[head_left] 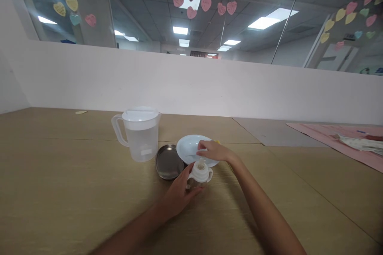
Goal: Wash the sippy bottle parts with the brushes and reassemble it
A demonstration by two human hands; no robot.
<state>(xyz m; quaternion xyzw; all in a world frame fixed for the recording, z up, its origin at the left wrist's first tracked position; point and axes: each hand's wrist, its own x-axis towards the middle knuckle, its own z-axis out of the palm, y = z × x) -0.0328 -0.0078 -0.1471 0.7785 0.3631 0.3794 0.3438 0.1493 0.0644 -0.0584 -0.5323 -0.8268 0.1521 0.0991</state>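
A small baby bottle [200,175] with a white handled collar and a teat stands on the wooden table. My left hand [178,193] is wrapped around its lower body. My right hand [213,151] rests over the near rim of a white plate [190,146] just behind the bottle, fingers curled on a thin white stick-like item lying on the plate; what it is I cannot tell. A round metal lid or dish [168,161] lies left of the plate. A clear plastic jug [138,133] with a handle and white lid stands further left.
A white partition wall [191,87] runs along the table's far edge, with glass and paper hearts above. A pink mat [338,137] with a cloth lies at the far right. A small yellow item peeks from behind my right hand.
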